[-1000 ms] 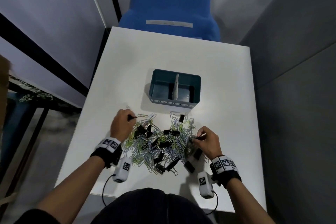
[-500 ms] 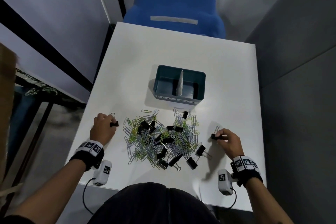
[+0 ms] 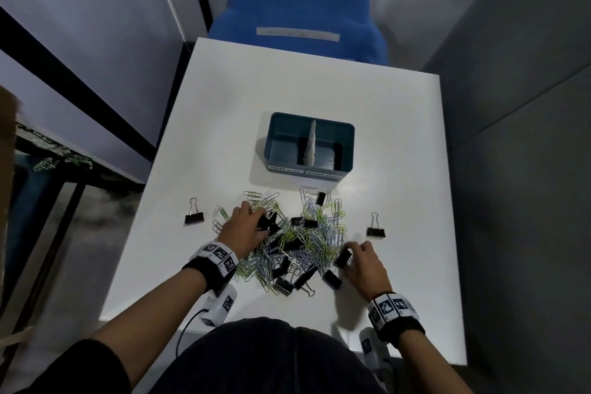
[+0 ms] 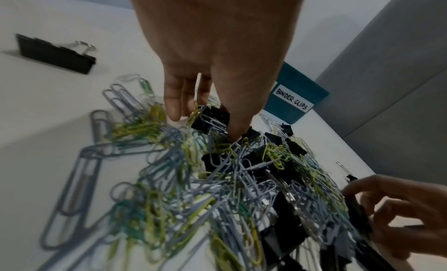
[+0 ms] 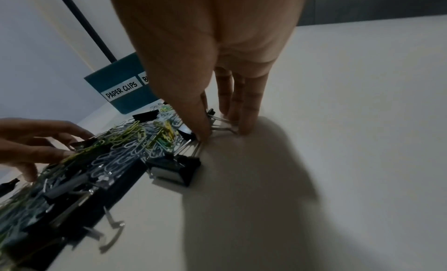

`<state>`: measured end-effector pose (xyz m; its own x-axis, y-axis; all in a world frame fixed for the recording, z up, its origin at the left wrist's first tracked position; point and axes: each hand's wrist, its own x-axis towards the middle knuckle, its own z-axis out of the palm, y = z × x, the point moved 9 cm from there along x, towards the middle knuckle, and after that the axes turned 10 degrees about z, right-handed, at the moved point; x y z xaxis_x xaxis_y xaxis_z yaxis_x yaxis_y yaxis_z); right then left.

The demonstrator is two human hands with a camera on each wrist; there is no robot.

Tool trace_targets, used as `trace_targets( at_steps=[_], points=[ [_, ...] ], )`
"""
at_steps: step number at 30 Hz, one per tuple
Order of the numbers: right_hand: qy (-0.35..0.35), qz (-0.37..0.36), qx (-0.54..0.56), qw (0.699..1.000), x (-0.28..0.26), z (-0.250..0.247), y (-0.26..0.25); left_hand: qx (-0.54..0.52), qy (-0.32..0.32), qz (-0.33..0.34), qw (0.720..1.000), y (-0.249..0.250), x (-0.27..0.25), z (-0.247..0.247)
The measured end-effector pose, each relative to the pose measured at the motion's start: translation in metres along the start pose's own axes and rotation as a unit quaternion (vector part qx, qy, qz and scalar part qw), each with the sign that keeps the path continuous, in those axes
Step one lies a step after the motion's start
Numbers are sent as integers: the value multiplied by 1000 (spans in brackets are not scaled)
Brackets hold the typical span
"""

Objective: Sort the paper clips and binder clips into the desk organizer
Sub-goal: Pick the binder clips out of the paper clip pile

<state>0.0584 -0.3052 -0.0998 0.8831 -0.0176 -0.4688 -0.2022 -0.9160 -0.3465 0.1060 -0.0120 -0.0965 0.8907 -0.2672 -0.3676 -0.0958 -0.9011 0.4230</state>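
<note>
A tangled pile of coloured paper clips (image 3: 315,233) and black binder clips lies on the white table (image 3: 287,80), in front of the teal desk organizer (image 3: 348,150). The organizer has two compartments, labelled paper clips on the left and binder clips on the right, with a white divider between them. My left hand (image 3: 259,224) reaches into the pile's left side. Its thumb and fingers (image 4: 174,103) pinch a black binder clip (image 4: 212,120). At the pile's right edge, my right hand (image 3: 347,254) pinches another binder clip (image 5: 221,125) by its wire handles.
One binder clip (image 3: 194,217) stands alone left of the pile and another (image 3: 376,231) right of it. A blue chair (image 3: 297,9) stands beyond the table's far edge. Grey walls close in on both sides. The table's left edge is near the left clip.
Each hand set a binder clip down out to its side and let go. Both hands have come back into the pile and closed on new binder clips.
</note>
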Motion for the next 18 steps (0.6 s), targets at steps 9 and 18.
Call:
trace_targets(
  at_steps=[9, 18],
  points=[
    [24, 42, 32, 998, 16, 2, -18, -84, 28, -9, 996, 16, 14, 2],
    [0, 63, 139, 988, 17, -6, -6, -12, 84, -25, 996, 12, 6, -17]
  ],
)
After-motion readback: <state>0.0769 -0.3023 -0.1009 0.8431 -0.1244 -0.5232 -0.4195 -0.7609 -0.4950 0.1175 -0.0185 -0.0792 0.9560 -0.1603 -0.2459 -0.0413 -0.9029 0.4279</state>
